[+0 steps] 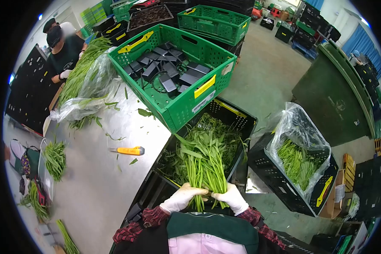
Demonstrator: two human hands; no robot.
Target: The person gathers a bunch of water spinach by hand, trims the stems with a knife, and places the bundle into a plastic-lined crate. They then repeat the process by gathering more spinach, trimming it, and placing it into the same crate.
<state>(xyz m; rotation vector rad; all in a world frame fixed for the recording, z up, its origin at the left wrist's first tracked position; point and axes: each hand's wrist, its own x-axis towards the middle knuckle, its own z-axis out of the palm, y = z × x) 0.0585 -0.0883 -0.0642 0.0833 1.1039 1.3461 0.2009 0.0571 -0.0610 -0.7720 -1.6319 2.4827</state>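
In the head view, both of my gloved hands grip the stems of one bunch of water spinach (pixel 203 165). My left hand (pixel 183 198) closes around the stems from the left, and my right hand (pixel 233 198) closes on them from the right. The leaves point away from me, over a black crate (pixel 252 122) with loose leafy stems inside. On the metal table to the left lies an orange utility knife (pixel 130 150), apart from both hands.
A green crate (pixel 173 112) of black plastic boxes and cables stands ahead. More greens (pixel 82 72) are heaped on the metal table (pixel 97 178), near a co-worker (pixel 65 51). At right are a lined black crate (pixel 279 186) of greens and a large green bin (pixel 330 97).
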